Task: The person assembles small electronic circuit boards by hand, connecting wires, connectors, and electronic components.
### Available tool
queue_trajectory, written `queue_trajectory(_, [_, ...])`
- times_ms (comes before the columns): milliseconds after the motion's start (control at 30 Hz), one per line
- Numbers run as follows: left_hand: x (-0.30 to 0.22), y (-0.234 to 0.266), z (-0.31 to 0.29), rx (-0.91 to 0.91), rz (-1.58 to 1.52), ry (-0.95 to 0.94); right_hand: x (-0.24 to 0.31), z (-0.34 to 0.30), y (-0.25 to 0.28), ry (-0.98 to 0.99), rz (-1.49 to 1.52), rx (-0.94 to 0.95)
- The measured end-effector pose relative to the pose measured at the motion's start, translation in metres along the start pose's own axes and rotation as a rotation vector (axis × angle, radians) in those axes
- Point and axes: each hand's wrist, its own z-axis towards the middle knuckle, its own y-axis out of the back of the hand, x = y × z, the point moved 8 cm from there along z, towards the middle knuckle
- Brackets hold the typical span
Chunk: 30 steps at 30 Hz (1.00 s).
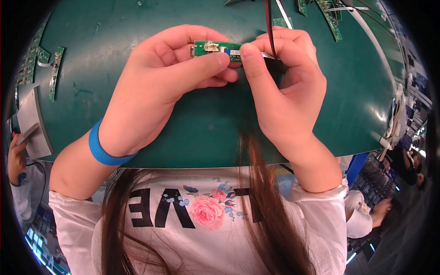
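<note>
Between my two hands, above the green table mat (pixel 206 123), is a small green circuit board (pixel 200 48) with a pale connector on top. My left hand (pixel 169 64) is closed on it, thumb along the near edge and fingers behind. A white flat ribbon cable (pixel 234 53) with a blue end lies at the board's connector. My right hand (pixel 288 73) pinches this cable between thumb and forefinger, close to the board. Whether the blue end is fully seated in the connector I cannot tell. A blue band circles my left wrist.
Dark red and black wires (pixel 269 23) hang down by my right hand. More circuit boards lie at the far right (pixel 331 20) and on the left (pixel 56 73). A grey metal plate (pixel 34 123) stands at the left edge, near another person's hand (pixel 17 153). People sit at the right.
</note>
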Motion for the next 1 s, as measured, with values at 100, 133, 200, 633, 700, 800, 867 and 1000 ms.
queue_trajectory(100, [-0.002, -0.001, 0.000, -0.042, 0.039, -0.055, 0.001, -0.001, -0.002, -0.004, -0.014, 0.017])
queue_trajectory(133, [-0.005, -0.001, 0.000, -0.053, 0.069, -0.102, 0.003, -0.002, -0.002, 0.002, -0.014, 0.017])
queue_trajectory(200, [-0.005, -0.002, 0.000, -0.059, 0.078, -0.128, 0.007, -0.002, -0.003, 0.026, -0.031, 0.013])
queue_trajectory(633, [-0.033, 0.018, 0.001, -0.146, -0.006, -0.317, -0.007, 0.009, 0.022, -0.081, 0.571, -0.199])
queue_trajectory(700, [-0.033, 0.017, 0.003, -0.119, -0.078, -0.286, -0.006, 0.011, 0.024, -0.104, 0.668, -0.160])
queue_trajectory(800, [-0.043, 0.015, 0.002, -0.093, -0.091, -0.420, 0.001, 0.014, 0.021, -0.099, 0.924, 0.005])
queue_trajectory(867, [-0.061, 0.010, -0.008, -0.159, 0.171, -0.660, 0.013, 0.015, 0.016, -0.169, 0.817, 0.070])
queue_trajectory(1000, [-0.073, 0.000, -0.012, -0.249, 0.317, -0.886, 0.028, 0.013, 0.006, -0.126, 0.658, 0.223])
